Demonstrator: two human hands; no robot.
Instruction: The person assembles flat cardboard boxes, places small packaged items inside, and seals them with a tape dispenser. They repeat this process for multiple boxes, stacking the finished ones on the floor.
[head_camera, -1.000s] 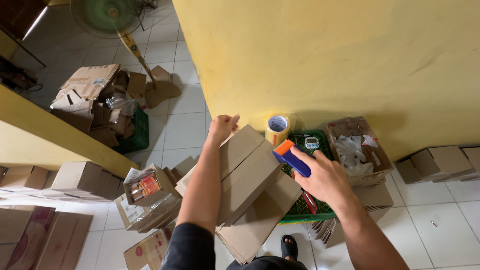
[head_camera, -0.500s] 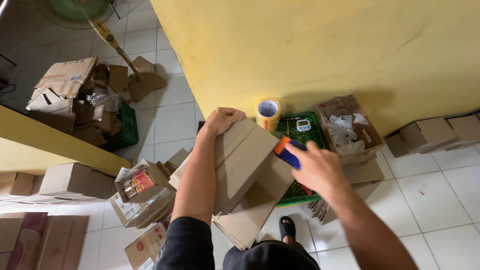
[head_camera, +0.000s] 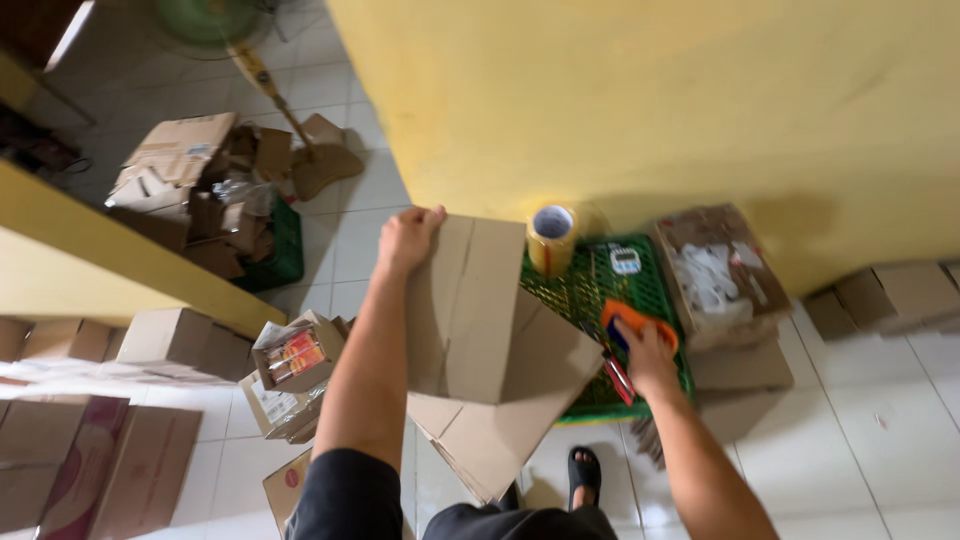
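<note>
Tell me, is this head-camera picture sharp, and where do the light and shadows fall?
Head view: mostly sharp, though the edges bend like a wide lens; soft daylight brightens the tiled floor at top left; the tape roll casts a dim shadow on the yellow wall; the left hand on the flattened cardboard box shows no motion blur.

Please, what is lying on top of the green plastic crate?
On the green crate stand a yellow tape roll and a small calculator. The right hand holds an orange-blue tool there. The cardboard box covers its left edge.
</note>
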